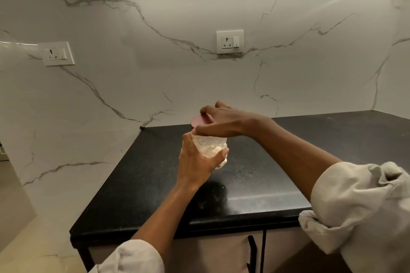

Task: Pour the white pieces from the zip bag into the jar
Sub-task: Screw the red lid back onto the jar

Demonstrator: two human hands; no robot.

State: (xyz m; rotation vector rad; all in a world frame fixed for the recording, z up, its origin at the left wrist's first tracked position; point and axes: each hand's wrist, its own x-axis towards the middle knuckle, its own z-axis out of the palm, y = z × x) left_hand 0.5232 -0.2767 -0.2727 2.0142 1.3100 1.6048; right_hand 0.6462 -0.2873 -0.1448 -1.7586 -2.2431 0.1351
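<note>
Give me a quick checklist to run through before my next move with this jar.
1. Clear glass jar held by left hand: ok.
2. Right hand grip on round red lid: ok.
3. Lid seated or loose: cannot tell.
4. White pieces inside jar: ok.
5. Zip bag in view: not ok, none seen.
6. Jar resting on black stone counter: not ok, it appears lifted.
</note>
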